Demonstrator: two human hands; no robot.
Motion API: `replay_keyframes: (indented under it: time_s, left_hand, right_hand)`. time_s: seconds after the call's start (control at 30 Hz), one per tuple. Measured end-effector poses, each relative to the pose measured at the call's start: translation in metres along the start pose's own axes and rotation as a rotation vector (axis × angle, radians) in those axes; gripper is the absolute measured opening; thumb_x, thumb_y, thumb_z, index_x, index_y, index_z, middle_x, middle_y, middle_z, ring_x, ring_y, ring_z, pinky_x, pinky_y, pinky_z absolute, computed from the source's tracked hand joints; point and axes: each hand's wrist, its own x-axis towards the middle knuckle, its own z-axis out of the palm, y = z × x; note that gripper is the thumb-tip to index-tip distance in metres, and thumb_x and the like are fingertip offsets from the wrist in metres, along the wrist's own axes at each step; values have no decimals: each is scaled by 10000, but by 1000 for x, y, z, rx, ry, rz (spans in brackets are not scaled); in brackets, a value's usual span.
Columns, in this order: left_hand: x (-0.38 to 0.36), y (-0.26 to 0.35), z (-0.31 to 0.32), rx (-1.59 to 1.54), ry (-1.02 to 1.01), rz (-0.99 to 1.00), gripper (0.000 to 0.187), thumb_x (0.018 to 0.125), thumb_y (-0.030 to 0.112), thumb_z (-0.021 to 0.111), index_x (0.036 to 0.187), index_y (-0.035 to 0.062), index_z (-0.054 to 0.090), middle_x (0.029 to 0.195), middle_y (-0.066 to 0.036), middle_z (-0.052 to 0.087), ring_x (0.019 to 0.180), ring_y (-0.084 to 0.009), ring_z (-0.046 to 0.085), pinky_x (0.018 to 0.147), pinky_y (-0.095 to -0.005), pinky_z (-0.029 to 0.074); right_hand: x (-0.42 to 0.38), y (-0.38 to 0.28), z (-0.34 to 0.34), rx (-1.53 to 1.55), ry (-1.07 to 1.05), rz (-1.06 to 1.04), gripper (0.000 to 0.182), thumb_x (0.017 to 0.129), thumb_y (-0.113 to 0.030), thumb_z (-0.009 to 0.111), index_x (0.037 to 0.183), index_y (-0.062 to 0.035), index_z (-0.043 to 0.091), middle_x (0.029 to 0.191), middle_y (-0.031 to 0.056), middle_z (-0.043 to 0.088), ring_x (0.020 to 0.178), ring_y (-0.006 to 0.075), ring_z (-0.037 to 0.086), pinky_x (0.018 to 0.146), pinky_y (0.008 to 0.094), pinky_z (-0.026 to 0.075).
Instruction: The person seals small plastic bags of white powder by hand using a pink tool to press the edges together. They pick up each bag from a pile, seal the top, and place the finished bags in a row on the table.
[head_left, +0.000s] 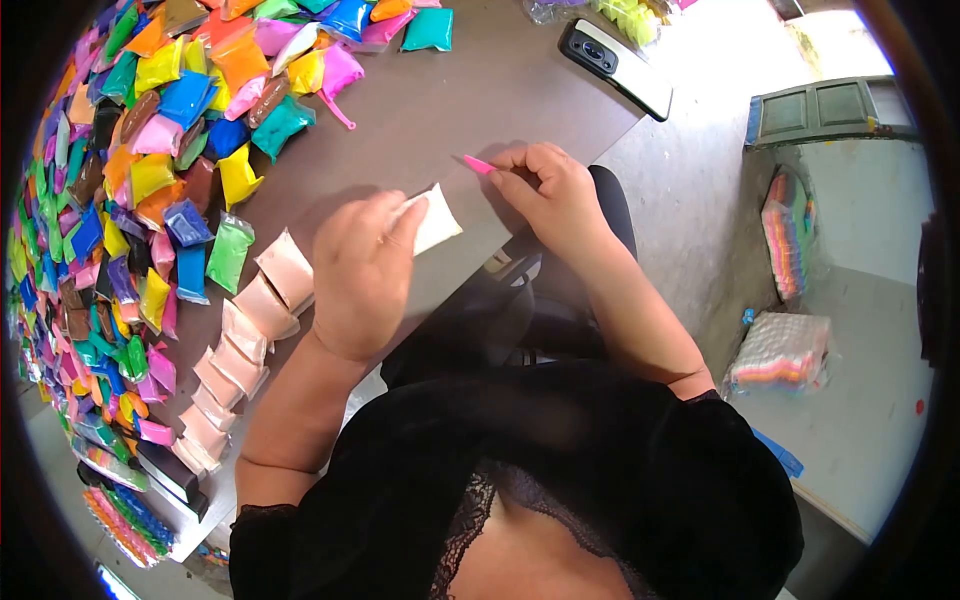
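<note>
The person sits at a grey-brown table [480, 90] and works near its front edge. Her left hand [362, 272] lies palm down on a small white packet [436, 220], fingers curled over its near end and pinning it flat to the table, so only the far end of the packet shows beyond the fingertips. Just beyond the white packet, the right hand [552, 195] is closed in a pinch on a slim pink tool [478, 164], whose free tip points away from the hand and hovers close to the tabletop, apart from the packet.

On the far side of the left hand from the white packet runs a row of pale peach packets [250, 335], overlapping one another along the table edge. Beyond that row spreads a big heap of coloured packets [150, 150] in orange, blue, green, yellow, pink and brown. A black phone [616, 67] lies on the table well beyond the right hand. On the floor, away from the table, sits a bag of striped stacked pieces [782, 350].
</note>
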Motion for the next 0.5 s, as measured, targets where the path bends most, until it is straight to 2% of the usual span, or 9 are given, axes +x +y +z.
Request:
replay_keyframes:
  time_s: [0.07,0.13,0.17,0.23,0.27,0.33,0.37,0.47,0.5]
  left_hand:
    - [-2,7,2,-173,-141,62,329,800,45,756,1115,-22,688,1100,-139,641,1013,-324,624,853,-412,516]
    - [-3,14,1,-149,-187,34,321,798,39,752,1104,-31,685,1102,-141,642,1030,-332,624,871,-419,518]
    - [-4,15,1,-123,-230,8,312,797,34,749,1092,-40,682,1104,-144,642,1047,-340,625,889,-425,520]
    - [-5,12,3,-130,-244,12,319,795,31,746,1100,-38,681,1107,-145,643,1050,-341,626,895,-426,521]
    - [-5,11,3,-137,-253,16,326,793,28,744,1107,-35,679,1109,-145,644,1052,-342,626,901,-426,522]
    - [-4,11,3,-134,-250,9,322,801,32,735,1112,-33,679,1114,-144,643,1054,-339,625,901,-423,521]
    - [-4,11,2,-132,-246,6,319,809,36,726,1117,-32,679,1118,-142,641,1055,-336,624,902,-421,519]
    - [-4,11,0,-131,-292,0,310,823,45,708,1124,-27,683,1121,-140,637,1059,-330,622,901,-417,517]
    - [-3,10,1,-129,-287,-6,310,823,45,708,1124,-27,683,1121,-140,637,1059,-330,622,901,-417,517]
  right_hand:
    - [-1,-2,0,20,12,37,151,857,-150,725,969,-49,731,900,141,672,858,297,654,761,370,519]
    - [-4,-2,-1,-8,-77,-110,139,858,-153,716,966,-67,725,896,108,677,833,302,657,737,378,528]
    - [-8,-2,4,-6,-79,-107,139,858,-153,716,966,-67,725,896,108,677,833,302,657,737,378,528]
    - [-13,-4,18,-11,-88,-320,97,855,-159,714,927,-94,715,889,74,672,781,291,660,674,389,543]
    - [-11,-5,21,-10,-91,-319,97,855,-159,714,927,-94,715,889,74,672,781,291,660,674,389,543]
    - [-4,-6,24,-293,-45,-371,57,858,-180,705,877,-126,705,878,50,660,750,271,662,615,396,549]
    - [3,1,28,-332,55,-482,62,863,-207,698,859,-144,704,867,49,648,709,267,661,589,392,548]
    - [10,3,20,-324,78,-377,55,860,-205,696,869,-151,704,854,41,642,692,262,659,589,382,550]
    - [11,-6,17,-326,69,-580,53,858,-198,703,863,-146,697,831,37,627,733,238,665,580,371,549]
